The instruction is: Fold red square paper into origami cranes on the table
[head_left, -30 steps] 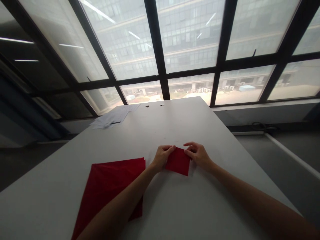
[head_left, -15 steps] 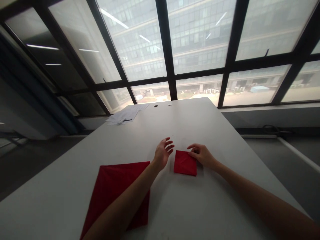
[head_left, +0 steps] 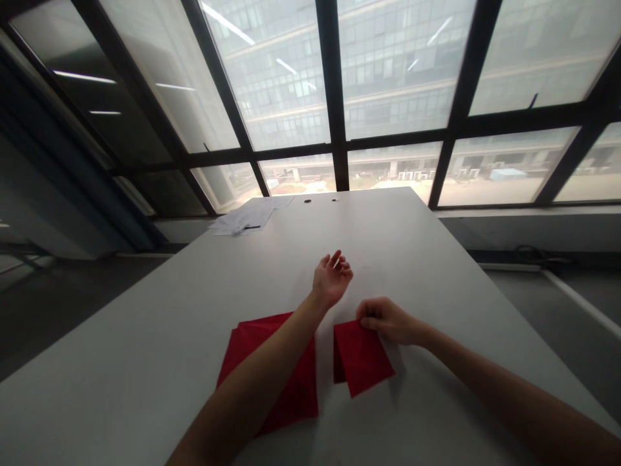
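My right hand [head_left: 391, 320] pinches the upper edge of a small folded red cloth [head_left: 366, 359] between thumb and fingers. The cloth hangs at a slant, and a darker red layer shows along its left side. Above and to the left of it, my left hand [head_left: 332, 278] is off the cloth, palm turned up, its fingers loosely bent and apart with nothing in them. Beneath my left forearm lies a larger red cloth [head_left: 301, 382], its edges slightly out of line at the top left corner. The forearm hides part of it.
The white table [head_left: 388, 246] stretches away toward large dark-framed windows [head_left: 395, 71]. White papers [head_left: 250, 217] with a dark pen-like thing lie at its far left. Two small holes are near the far edge. A dark cable [head_left: 538, 255] lies beyond the right side.
My right hand has closed on the small cloth's top edge and drawn it nearer, tilting it. My left hand has moved up and right. The larger cloth lies further right, with less of it showing.
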`<state>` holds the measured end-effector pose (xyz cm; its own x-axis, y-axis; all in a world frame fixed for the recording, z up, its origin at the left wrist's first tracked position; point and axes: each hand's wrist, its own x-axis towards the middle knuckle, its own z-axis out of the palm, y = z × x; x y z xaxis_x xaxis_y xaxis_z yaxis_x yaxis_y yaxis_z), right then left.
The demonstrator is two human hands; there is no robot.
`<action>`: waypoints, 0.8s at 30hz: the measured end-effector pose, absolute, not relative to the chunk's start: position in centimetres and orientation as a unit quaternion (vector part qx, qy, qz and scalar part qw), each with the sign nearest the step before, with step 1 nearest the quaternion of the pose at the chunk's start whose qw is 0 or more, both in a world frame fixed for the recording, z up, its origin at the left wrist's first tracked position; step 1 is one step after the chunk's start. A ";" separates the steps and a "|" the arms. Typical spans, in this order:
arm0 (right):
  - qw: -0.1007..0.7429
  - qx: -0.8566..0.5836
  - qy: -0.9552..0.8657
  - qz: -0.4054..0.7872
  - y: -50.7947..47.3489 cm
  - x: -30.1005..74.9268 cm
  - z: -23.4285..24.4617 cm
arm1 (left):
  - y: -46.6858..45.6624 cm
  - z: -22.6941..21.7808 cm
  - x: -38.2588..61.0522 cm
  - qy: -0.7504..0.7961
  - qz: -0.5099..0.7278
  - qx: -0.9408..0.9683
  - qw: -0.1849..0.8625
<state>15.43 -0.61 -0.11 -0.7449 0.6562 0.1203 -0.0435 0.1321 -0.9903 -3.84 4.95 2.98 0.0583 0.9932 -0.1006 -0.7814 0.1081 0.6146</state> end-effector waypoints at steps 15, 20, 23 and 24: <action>0.345 -0.355 -0.698 0.518 2.4 18.0 -0.1 | 3.1 -0.3 -5.8 0.359 0.626 0.358 0.592; 0.291 -0.400 -0.806 0.326 3.3 20.1 0.1 | -1.3 -0.1 -3.7 0.412 0.503 0.683 0.333; 0.254 -0.429 -0.840 0.214 2.4 20.2 0.5 | -3.0 -0.1 -2.7 0.350 0.319 0.845 0.250; 0.256 -0.442 -0.842 0.172 1.8 20.1 0.5 | -3.2 -0.2 -2.5 0.342 0.268 0.870 0.233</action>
